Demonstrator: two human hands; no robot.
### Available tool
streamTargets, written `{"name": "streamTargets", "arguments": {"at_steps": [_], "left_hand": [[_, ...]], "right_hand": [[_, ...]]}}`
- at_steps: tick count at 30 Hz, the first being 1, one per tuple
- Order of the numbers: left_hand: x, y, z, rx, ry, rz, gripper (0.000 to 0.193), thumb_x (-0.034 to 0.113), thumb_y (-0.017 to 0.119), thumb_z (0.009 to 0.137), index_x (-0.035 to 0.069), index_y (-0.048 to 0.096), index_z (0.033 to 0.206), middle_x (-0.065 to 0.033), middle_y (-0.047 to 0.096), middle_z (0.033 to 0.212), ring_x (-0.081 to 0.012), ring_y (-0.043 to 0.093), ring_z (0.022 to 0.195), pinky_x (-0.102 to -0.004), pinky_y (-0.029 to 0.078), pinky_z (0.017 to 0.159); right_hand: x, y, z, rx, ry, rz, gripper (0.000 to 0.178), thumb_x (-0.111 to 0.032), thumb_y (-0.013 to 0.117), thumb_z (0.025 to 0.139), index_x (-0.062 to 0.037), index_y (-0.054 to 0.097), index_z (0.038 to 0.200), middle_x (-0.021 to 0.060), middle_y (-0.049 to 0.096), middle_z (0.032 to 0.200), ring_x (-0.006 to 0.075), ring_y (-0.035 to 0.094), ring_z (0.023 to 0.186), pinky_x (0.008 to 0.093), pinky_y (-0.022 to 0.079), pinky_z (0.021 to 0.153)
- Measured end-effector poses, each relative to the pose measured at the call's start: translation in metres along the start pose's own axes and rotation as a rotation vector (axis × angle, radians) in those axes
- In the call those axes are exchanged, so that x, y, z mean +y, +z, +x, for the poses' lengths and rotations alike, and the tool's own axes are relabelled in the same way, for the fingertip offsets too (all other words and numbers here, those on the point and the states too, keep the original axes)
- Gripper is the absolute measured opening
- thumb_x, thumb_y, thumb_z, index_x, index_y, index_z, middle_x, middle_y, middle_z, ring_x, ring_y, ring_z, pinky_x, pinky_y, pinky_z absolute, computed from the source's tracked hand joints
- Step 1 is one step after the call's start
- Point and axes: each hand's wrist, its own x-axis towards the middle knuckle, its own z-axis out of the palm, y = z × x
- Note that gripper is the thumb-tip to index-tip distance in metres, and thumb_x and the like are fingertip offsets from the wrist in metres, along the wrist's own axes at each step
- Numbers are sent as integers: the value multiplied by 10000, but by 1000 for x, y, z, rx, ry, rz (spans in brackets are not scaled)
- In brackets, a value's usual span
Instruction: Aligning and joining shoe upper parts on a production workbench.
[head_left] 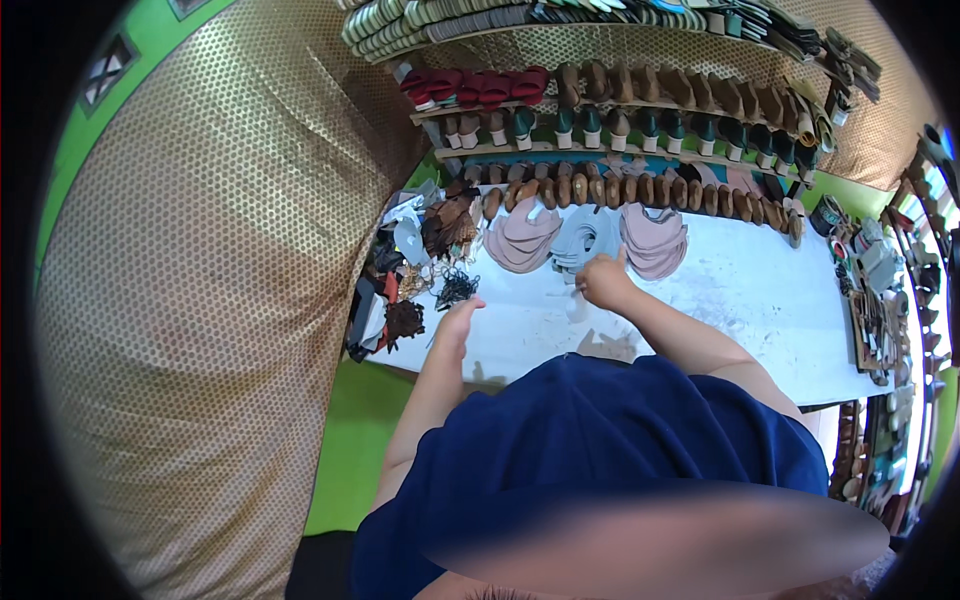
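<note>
My right hand [605,282] is closed at the near edge of a fanned stack of light grey curved cut pieces [588,238], with its thumb raised. A pale shape shows under its fingers, but I cannot make out what they hold. Fanned stacks of pinkish curved cut pieces lie on both sides of the grey ones, a left stack [522,238] and a right stack [655,243]. My left hand [460,325] hovers over the left part of the white table [760,300], fingers stretched and nothing in it. Just beyond it lies a tangle of black cords [457,288].
Brown shoe lasts [625,190] line the table's back. Shelves behind carry red shoes [480,88], dark green heeled forms [650,125] and stacked sheets [460,22]. Scraps [410,240] crowd the left edge. A can [827,215] and tools [872,325] stand at the right. A patterned gold curtain [200,300] hangs left.
</note>
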Motion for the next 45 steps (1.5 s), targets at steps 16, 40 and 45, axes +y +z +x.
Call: {"name": "streamTargets", "arguments": {"at_steps": [16, 40, 45], "left_hand": [[-34, -202, -37, 416, -192, -240, 425, 326, 665, 877, 108, 629, 1240, -53, 602, 1292, -197, 486, 1247, -389, 346, 1052], [-121, -189, 58, -411, -175, 1223, 1192, 736, 577, 808, 202, -172, 1565, -173, -285, 1600, -468, -224, 1462, -686, -41, 1126], [-122, -192, 60, -450, -191, 1207, 1092, 696, 523, 870, 210, -160, 1570, -164, -295, 1598, -470, -235, 1458, -695, -40, 1119]], "right_hand": [[-53, 141, 56, -171, -255, -8, 115, -203, 641, 848, -244, 705, 934, -33, 679, 1152, 247, 530, 1280, 766, 99, 1097], [-53, 188, 25, -29, -1, 16, 99, -215, 670, 792, -207, 746, 854, -25, 646, 1015, 208, 554, 1124, 715, 93, 1138], [-68, 193, 81, 63, 151, 18, 92, -223, 676, 749, -139, 708, 763, 27, 654, 916, 246, 573, 1063, 661, 192, 1133]]}}
